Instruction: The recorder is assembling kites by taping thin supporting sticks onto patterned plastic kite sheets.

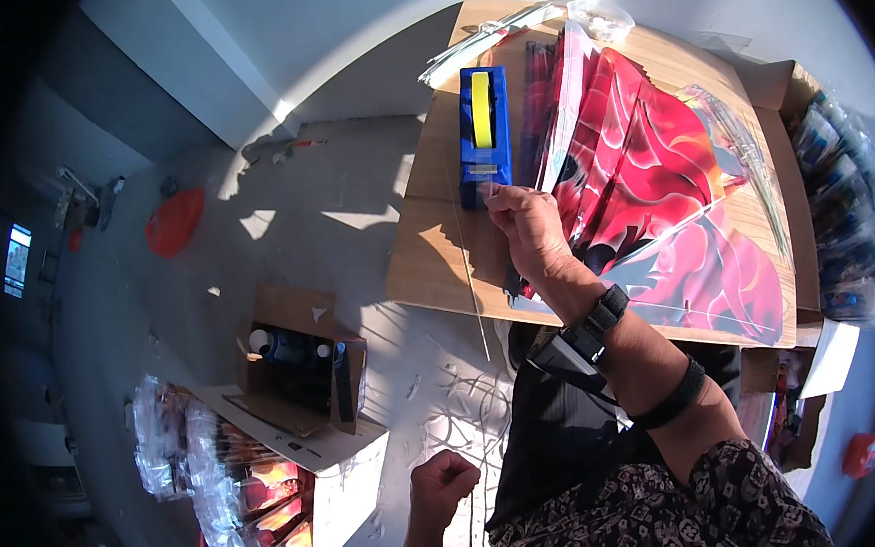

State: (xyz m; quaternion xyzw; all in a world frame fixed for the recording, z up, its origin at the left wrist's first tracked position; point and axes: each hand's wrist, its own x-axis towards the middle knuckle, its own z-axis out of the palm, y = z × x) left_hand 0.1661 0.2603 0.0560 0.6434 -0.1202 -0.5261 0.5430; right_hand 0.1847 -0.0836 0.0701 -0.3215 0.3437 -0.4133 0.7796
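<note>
My right hand (530,226) reaches over the table, thumb and fingers pinched at the front end of a blue tape dispenser (467,136). A yellow roll of tape (483,110) sits in it, and the fingertips close on the tape's end by the cutter. Right of this hand lie red, flame-patterned printed sheets (640,151), some folded and overlapping, with a thin rod along one edge. My left hand (443,482) hangs low beside my leg, away from the table, its fingers curled into a loose fist with nothing visible in it.
White sticks (488,42) and a clear plastic bowl (602,20) stand at the table's far edge. One thin rod (470,282) juts past the near edge. Boxes of plastic-wrapped packs stand right (844,208) and lower left (219,467). An open carton (302,357) holds bottles.
</note>
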